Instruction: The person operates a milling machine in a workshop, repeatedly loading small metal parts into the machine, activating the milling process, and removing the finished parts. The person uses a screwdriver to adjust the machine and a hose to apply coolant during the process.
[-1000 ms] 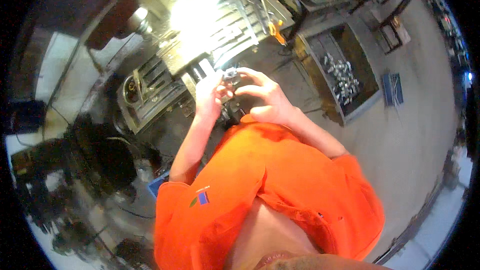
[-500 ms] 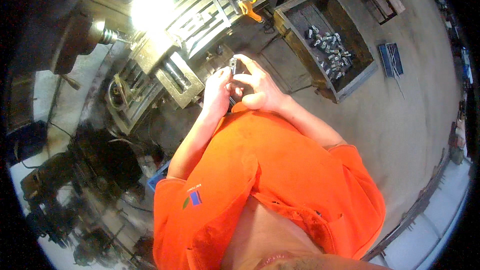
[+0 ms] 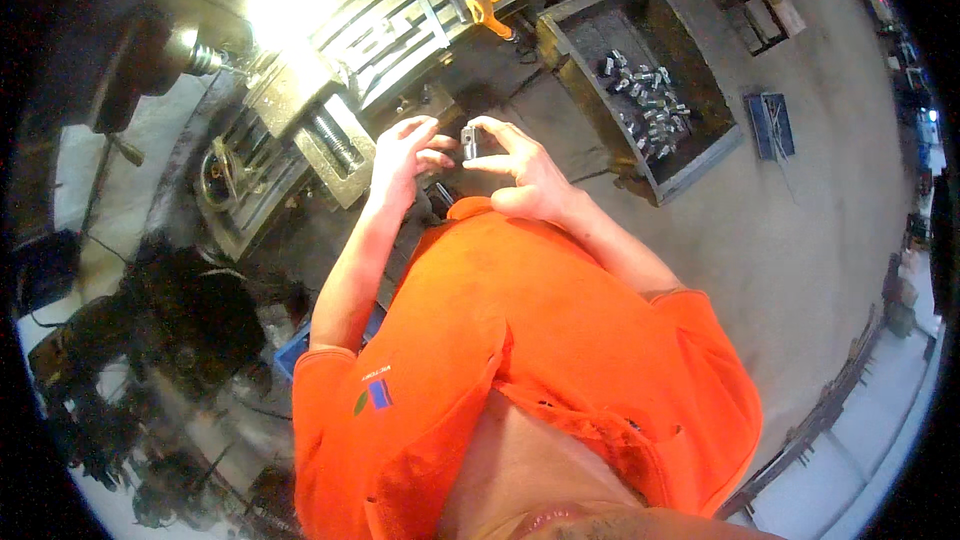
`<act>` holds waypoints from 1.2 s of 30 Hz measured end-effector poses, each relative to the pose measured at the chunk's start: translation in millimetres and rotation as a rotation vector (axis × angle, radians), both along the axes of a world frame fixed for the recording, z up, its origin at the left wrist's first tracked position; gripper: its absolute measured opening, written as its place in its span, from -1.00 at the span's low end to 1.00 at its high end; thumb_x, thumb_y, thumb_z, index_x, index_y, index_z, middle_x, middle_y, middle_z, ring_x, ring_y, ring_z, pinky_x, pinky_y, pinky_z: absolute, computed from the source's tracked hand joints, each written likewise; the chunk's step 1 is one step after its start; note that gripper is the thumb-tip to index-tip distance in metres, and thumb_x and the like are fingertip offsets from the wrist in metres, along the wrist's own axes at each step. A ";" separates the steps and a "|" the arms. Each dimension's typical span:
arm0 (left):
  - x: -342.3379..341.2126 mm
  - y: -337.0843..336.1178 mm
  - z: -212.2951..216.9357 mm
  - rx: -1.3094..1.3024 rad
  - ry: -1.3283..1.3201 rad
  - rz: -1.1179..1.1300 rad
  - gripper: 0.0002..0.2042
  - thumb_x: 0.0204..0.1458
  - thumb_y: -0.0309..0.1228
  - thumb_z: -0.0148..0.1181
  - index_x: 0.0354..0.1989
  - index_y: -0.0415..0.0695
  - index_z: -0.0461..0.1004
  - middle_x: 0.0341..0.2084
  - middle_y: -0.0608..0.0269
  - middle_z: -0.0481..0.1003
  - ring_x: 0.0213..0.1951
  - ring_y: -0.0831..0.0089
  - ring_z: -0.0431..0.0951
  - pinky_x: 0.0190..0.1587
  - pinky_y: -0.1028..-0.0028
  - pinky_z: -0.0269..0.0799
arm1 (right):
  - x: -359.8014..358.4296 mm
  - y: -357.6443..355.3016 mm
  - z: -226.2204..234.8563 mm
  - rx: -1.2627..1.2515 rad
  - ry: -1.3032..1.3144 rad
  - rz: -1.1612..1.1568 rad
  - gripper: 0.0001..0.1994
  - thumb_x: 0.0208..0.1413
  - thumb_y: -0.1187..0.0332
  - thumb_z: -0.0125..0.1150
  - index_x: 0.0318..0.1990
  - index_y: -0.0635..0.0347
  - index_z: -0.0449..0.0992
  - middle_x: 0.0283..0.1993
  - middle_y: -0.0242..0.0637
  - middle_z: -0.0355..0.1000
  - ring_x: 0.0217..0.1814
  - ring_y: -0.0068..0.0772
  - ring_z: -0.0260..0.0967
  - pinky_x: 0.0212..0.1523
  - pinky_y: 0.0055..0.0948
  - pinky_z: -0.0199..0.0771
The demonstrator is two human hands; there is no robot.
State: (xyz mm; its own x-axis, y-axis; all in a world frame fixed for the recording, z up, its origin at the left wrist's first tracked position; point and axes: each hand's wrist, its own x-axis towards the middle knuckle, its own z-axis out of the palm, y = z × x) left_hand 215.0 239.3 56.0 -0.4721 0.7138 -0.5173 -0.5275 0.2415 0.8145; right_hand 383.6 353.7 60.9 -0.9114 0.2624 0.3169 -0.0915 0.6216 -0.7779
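A small metal block [image 3: 469, 143] with a hole in its face is pinched between the thumb and fingers of my right hand [image 3: 530, 175], in front of my chest. Just left of it, my left hand [image 3: 400, 160] is raised, holding nothing, its fingers loosely bent and apart from the block. Beyond that hand stands a machine vise [image 3: 335, 145] with its screw showing. To the far left, a spindle with a drill-like tool [image 3: 205, 61] points toward the vise.
A slotted machine table [image 3: 385, 45] carries bars and an orange air gun [image 3: 488, 15]. To the right, an open metal bin [image 3: 700, 165] holds several small metal parts. Past it lies a blue tray [image 3: 768, 125] with thin rods. A bright lamp [image 3: 293, 2] glares over the machine.
My left hand has let go of the metal block and moved left. The block stays in my right hand, now more fully in sight.
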 end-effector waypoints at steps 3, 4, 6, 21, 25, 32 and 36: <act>3.7 -2.4 -3.5 0.023 0.090 -0.005 -0.69 -0.02 -0.40 0.11 -0.13 -0.30 0.31 -0.55 0.17 0.45 -0.57 0.46 0.48 -0.43 0.51 0.43 | 4.7 3.0 -2.4 -0.004 -0.006 -0.036 -0.60 -0.46 0.45 0.11 -0.28 0.20 0.53 0.11 0.05 0.16 0.11 0.01 0.18 0.09 -0.29 0.22; 3.7 -3.0 -6.9 0.032 0.112 -0.020 -0.69 -0.02 -0.42 0.10 -0.13 -0.31 0.31 -0.57 0.20 0.43 -0.57 0.48 0.48 -0.42 0.53 0.42 | 5.8 4.3 -2.8 0.000 -0.006 -0.051 -0.60 -0.46 0.45 0.10 -0.28 0.20 0.53 0.11 0.04 0.17 0.11 0.01 0.18 0.10 -0.30 0.21; 6.9 -1.4 -6.6 -0.005 0.182 -0.054 -0.70 -0.04 -0.48 0.08 -0.12 -0.33 0.32 -0.59 0.29 0.40 -0.55 0.54 0.46 -0.34 0.58 0.41 | 8.2 7.8 -3.1 -0.005 -0.005 -0.061 -0.60 -0.47 0.45 0.10 -0.29 0.20 0.53 0.11 0.03 0.17 0.11 0.00 0.18 0.10 -0.30 0.21; 8.1 -19.1 10.5 0.196 0.050 -0.069 -0.72 -0.03 -0.58 0.01 -0.11 -0.39 0.30 -0.35 -0.03 0.48 -0.28 0.30 0.52 -0.13 0.42 0.41 | 70.0 124.0 -60.6 0.245 -0.190 -0.684 -0.59 -0.47 0.30 0.16 -0.27 0.07 0.56 0.05 0.05 0.22 0.03 -0.01 0.24 0.03 -0.27 0.27; 3.0 -56.8 15.5 0.236 0.080 0.035 -0.76 -0.06 -0.61 0.03 -0.17 -0.39 0.35 -0.41 0.00 0.50 -0.32 0.31 0.53 -0.17 0.40 0.44 | 116.5 202.3 -111.7 0.351 -0.636 -0.893 -0.68 -0.32 0.18 0.14 -0.36 0.14 0.56 -0.29 -0.12 0.44 -0.15 -0.08 0.34 -0.15 -0.24 0.34; -3.8 -131.3 29.1 0.231 0.184 0.284 -0.78 -0.02 -0.49 0.05 -0.19 -0.31 0.38 -0.38 0.09 0.50 -0.31 0.34 0.53 -0.16 0.42 0.42 | 199.0 292.6 -214.4 1.336 -0.811 -0.283 -0.77 -0.04 0.33 -0.06 -0.64 0.10 0.46 -0.59 -0.26 0.39 -0.52 -0.24 0.36 -0.49 -0.26 0.32; 7.0 -195.2 9.5 0.199 0.187 0.562 -0.79 -0.01 -0.48 0.05 -0.20 -0.30 0.39 -0.46 0.13 0.51 -0.41 0.42 0.53 -0.23 0.49 0.42 | 178.2 291.5 -201.2 0.853 -0.681 -0.556 -0.91 -0.24 0.38 0.07 -0.69 0.04 0.44 -0.60 -0.31 0.38 -0.58 -0.30 0.31 -0.62 -0.30 0.28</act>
